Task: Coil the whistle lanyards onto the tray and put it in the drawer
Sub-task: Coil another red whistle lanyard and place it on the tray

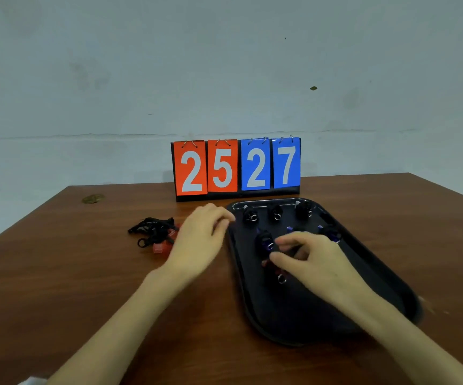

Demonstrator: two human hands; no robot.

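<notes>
1. Head view: the black tray [294, 315] lies on the brown table [86, 273], right of the middle of the frame. Its long side runs from the upper middle down to the lower right
2. Six small rolled-up lanyards [264, 240] sit in two rows on the far part of the tray, each apart from the next
3. The right hand [316, 265] is over the middle of the tray. Its thumb and fingers are bent together and seem to pinch one more rolled lanyard with a red whistle [277, 273], low on the tray floor, just in front of the second row
4. The left hand [199, 240] is over the table, just beside the tray's left rim. Its fingers are loosely bent and hold nothing
5. The loose pile of lanyards [155, 232], black cords with red whistles, lies on the table just left of the left hand. The pile stretches mostly left to right
6. The left hand is much nearer to the pile than the right hand, so I think it should reach left for the next one
7. A score board [235, 168] reading 25 and 27 stands behind the tray
8. No drawer shows here, and the pile is not used up, so the job looks a bit over half done
</notes>
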